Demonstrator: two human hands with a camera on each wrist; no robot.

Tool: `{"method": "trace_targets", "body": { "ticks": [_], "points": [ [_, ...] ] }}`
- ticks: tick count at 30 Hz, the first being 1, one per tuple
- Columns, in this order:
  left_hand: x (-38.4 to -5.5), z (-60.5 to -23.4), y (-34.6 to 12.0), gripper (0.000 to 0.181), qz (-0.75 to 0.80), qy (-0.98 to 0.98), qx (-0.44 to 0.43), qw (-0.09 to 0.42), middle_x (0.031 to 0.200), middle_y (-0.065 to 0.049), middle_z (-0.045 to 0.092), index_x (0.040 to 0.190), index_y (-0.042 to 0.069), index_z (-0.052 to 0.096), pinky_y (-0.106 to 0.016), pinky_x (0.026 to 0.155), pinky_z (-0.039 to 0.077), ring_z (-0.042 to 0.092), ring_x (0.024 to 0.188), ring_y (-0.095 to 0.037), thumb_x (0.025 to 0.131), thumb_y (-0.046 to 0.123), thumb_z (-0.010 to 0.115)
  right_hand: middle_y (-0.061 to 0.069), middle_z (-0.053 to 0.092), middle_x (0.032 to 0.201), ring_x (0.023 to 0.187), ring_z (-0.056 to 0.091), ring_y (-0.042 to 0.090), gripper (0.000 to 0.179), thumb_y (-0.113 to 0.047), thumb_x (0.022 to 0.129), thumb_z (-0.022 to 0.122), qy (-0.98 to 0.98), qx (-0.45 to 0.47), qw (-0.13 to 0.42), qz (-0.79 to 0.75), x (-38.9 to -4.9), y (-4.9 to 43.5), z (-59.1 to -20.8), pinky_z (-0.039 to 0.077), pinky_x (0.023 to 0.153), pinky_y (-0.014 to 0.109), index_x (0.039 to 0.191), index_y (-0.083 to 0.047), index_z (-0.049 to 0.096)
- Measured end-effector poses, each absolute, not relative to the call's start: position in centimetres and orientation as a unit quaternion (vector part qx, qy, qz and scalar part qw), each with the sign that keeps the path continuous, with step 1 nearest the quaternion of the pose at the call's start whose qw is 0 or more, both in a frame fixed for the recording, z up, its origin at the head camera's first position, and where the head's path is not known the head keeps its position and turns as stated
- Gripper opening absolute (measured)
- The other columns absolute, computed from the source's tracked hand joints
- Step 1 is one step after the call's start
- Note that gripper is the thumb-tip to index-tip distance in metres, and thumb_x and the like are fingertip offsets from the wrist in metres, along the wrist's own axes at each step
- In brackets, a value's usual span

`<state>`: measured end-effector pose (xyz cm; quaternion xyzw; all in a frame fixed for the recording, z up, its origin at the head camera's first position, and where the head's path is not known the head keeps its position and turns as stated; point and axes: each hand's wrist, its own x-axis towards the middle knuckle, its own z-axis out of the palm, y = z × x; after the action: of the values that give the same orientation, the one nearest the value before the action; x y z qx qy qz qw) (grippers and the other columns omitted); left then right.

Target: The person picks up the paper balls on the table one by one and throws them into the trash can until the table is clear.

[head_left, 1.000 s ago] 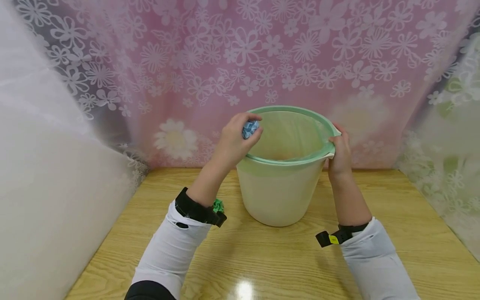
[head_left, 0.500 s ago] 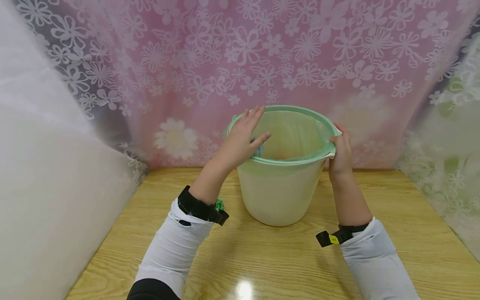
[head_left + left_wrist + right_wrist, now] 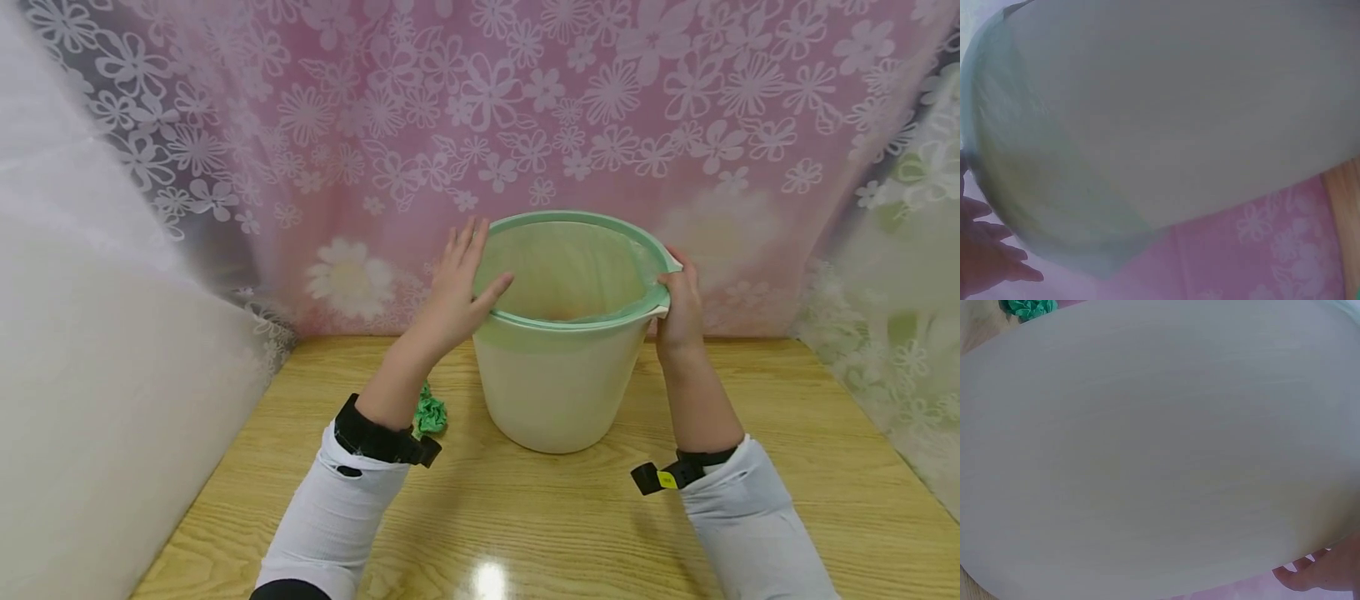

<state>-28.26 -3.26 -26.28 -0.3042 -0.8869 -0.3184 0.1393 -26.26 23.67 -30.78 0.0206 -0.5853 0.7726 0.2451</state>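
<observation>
A pale cream trash bin (image 3: 555, 387) with a light green rim and a thin clear liner stands upright in the head view. My right hand (image 3: 681, 312) grips the rim at its right side, thumb over the edge. At the left side of the rim, my left hand (image 3: 455, 300) has its fingers spread and holds nothing; in the left wrist view those fingers (image 3: 991, 234) show by the rim. Green crumpled paper (image 3: 431, 414) lies on the table left of the bin, partly hidden by my left wrist. The bottom of the bin is out of sight.
The wooden table (image 3: 570, 525) carries the bin near its back edge. Behind it hangs a pink flowered curtain (image 3: 480, 108). White sheeting (image 3: 112, 358) closes off the left, and a pale flowered sheet (image 3: 900, 333) the right.
My left hand let go of a blue crumpled paper ball over the bin; it fell inside and no longer shows. The hand then drew back left, fingers spread. My right hand stayed put.
</observation>
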Motion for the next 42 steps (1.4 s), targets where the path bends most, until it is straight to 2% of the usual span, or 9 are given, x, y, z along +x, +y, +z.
{"method": "trace_targets", "body": {
  "ticks": [5,9,16,23,27,34,42],
  "points": [
    [-28.0,-28.1,-5.3,0.071,-0.381,-0.867,-0.286,0.150,0.153,0.001,-0.009,0.145,0.028,-0.007,-0.056,0.110,0.006,-0.012,0.135,-0.013,0.094,0.048,0.040,0.001,0.042,0.114,0.089,0.043,0.014,0.049,-0.014,0.088,0.030,-0.585,0.022,0.244,0.773,-26.3,23.7,-30.8,0.037,0.079,0.023,0.136,-0.008,0.029],
    [-28.0,-30.0,-7.0,0.069,-0.412,-0.863,-0.258,0.136,0.153,0.004,-0.008,0.145,0.030,-0.004,-0.060,0.107,0.015,-0.005,0.136,-0.017,0.094,0.050,0.037,0.002,0.042,0.113,0.087,0.044,0.014,0.049,-0.015,0.088,0.031,-0.585,0.021,0.246,0.773,-26.2,23.7,-30.8,0.039,0.075,0.021,0.136,-0.008,0.030],
    [-28.5,-34.4,-9.2,0.066,-0.387,-0.889,-0.221,0.106,0.153,-0.003,0.002,0.147,0.028,0.005,-0.059,0.106,0.017,0.003,0.137,-0.025,0.094,0.048,0.040,0.002,0.044,0.112,0.087,0.044,0.013,0.049,-0.014,0.087,0.032,-0.584,0.020,0.248,0.773,-26.3,23.7,-30.8,0.038,0.076,0.021,0.135,-0.007,0.032],
    [-29.1,-40.4,-10.7,0.064,-0.284,-0.935,-0.209,0.041,0.150,-0.016,0.013,0.144,0.010,0.018,-0.058,0.105,0.023,0.013,0.134,-0.036,0.094,0.036,0.048,0.002,0.043,0.112,0.086,0.045,0.013,0.049,-0.013,0.086,0.032,-0.584,0.026,0.244,0.774,-26.4,23.8,-30.8,0.040,0.074,0.021,0.135,-0.007,0.030],
    [-29.0,-42.9,-11.2,0.064,-0.232,-0.949,-0.212,0.005,0.147,-0.020,0.020,0.142,0.009,0.025,-0.059,0.103,0.026,0.018,0.132,-0.039,0.092,0.037,0.052,0.002,0.043,0.113,0.087,0.045,0.013,0.049,-0.014,0.087,0.033,-0.588,0.022,0.247,0.770,-26.4,23.9,-30.8,0.039,0.077,0.023,0.135,-0.008,0.031],
    [-29.0,-45.3,-11.4,0.069,-0.147,-0.955,-0.252,-0.047,0.146,-0.019,0.022,0.142,0.010,0.028,-0.061,0.101,0.026,0.018,0.132,-0.038,0.088,0.043,0.056,0.002,0.043,0.113,0.086,0.044,0.013,0.049,-0.013,0.086,0.032,-0.581,0.022,0.246,0.776,-26.4,23.9,-30.8,0.040,0.073,0.019,0.135,-0.008,0.031],
    [-29.2,-45.9,-11.2,0.071,-0.121,-0.959,-0.249,-0.062,0.145,-0.021,0.025,0.141,0.007,0.027,-0.056,0.103,0.027,0.020,0.131,-0.037,0.087,0.040,0.059,0.003,0.043,0.113,0.087,0.045,0.013,0.051,-0.013,0.085,0.032,-0.580,0.025,0.248,0.775,-26.4,23.8,-30.8,0.040,0.074,0.020,0.135,-0.006,0.030]
  ]
}}
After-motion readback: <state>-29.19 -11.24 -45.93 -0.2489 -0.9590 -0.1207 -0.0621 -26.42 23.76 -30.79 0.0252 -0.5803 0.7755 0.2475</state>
